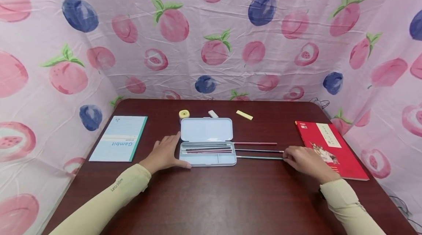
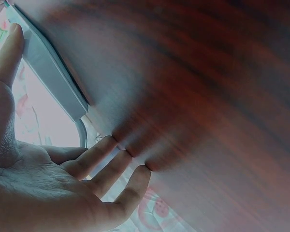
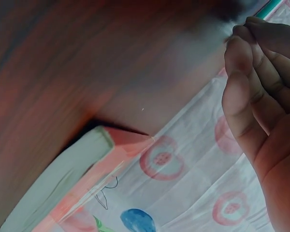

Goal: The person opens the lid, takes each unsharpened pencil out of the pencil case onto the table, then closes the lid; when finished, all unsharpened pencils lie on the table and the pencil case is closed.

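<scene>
A pale blue pencil case (image 1: 201, 160) lies with its lid (image 1: 206, 129) tipped back; several pencils (image 1: 207, 149) lie in its long rear compartment. My left hand (image 1: 165, 153) spreads around its left side, thumb at the front wall and the other fingertips down on the table, as the left wrist view shows. To the right of the case, a red pencil (image 1: 255, 143), a dark pencil (image 1: 258, 150) and a teal pencil (image 1: 260, 158) lie side by side. My right hand (image 1: 304, 161) pinches the right end of the teal pencil, its fingertips beside the dark one's end.
Behind the case are a yellow tape roll (image 1: 184, 114), a white eraser (image 1: 213, 114) and a pale yellow strip (image 1: 244, 115). A light blue notebook (image 1: 120, 138) lies at left, a red book (image 1: 333, 150) at right. A fruit-print curtain (image 1: 230, 81) hangs around the table (image 1: 224, 202).
</scene>
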The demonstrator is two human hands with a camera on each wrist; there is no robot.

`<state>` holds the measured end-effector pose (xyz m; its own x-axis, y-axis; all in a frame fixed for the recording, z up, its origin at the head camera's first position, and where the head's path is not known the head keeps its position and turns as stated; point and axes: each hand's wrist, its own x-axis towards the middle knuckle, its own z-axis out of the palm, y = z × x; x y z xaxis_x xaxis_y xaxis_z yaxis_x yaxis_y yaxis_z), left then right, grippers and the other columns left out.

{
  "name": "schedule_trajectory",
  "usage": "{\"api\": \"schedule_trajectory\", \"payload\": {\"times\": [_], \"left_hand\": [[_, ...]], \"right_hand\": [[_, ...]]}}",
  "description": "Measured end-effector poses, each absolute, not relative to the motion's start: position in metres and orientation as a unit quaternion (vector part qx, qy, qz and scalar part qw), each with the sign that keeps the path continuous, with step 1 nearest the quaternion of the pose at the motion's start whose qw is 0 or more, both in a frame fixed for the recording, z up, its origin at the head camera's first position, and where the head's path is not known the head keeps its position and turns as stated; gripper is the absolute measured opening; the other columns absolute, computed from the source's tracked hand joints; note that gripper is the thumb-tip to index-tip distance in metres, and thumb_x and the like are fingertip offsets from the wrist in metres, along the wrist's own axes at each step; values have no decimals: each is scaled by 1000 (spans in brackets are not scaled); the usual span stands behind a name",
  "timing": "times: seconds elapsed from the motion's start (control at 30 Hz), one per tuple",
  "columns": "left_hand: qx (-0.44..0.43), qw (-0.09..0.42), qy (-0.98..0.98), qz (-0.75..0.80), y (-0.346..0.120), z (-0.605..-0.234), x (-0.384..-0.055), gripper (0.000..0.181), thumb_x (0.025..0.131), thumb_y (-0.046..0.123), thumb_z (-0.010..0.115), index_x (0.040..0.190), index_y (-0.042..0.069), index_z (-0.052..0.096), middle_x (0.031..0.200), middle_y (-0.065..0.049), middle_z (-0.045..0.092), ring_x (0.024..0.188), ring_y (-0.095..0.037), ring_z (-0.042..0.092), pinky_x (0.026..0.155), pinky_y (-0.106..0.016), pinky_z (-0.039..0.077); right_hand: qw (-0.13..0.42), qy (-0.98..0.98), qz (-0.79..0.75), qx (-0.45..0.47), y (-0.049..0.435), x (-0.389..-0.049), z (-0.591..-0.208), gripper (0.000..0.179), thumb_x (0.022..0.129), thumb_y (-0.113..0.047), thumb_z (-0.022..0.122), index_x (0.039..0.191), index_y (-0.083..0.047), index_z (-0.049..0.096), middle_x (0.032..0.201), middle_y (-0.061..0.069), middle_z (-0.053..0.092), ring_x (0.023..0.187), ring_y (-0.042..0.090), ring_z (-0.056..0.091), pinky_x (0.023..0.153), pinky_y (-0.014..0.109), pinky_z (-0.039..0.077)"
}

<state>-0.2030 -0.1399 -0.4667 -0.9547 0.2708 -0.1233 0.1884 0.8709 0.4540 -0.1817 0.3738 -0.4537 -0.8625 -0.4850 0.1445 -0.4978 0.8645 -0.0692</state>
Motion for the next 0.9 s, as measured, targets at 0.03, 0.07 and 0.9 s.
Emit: {"api": "schedule_trajectory", "payload": {"times": [0.03, 0.07, 0.9], "left_hand": [[119, 91, 963, 225, -140, -467, -203, 142, 67, 75, 89, 170, 5, 21, 173, -17, 36, 156, -39, 36, 123, -66, 30], [120, 91, 963, 224, -140, -467, -203, 142, 67, 75, 89, 170, 5, 21, 173, -17, 36, 156, -39, 36, 123, -66, 30], [121, 94, 962, 227, -140, -465, -201, 142, 68, 74, 90, 170, 5, 21, 172, -17, 37, 155, -39, 37, 122, -65, 31]], "right_hand": [[60, -964, 50, 254, 373, -183, -454, 20, 81, -12, 91, 90, -18, 74, 84, -8, 70, 71, 2, 58, 68, 31, 58], [58, -965, 48, 252, 373, -183, -454, 19, 82, -12, 91, 91, -17, 75, 85, -8, 71, 71, 3, 59, 68, 32, 59], [93, -958, 85, 258, 341, -186, -441, 20, 81, -17, 93, 97, -15, 81, 89, -4, 78, 73, 9, 68, 69, 33, 60]]}}
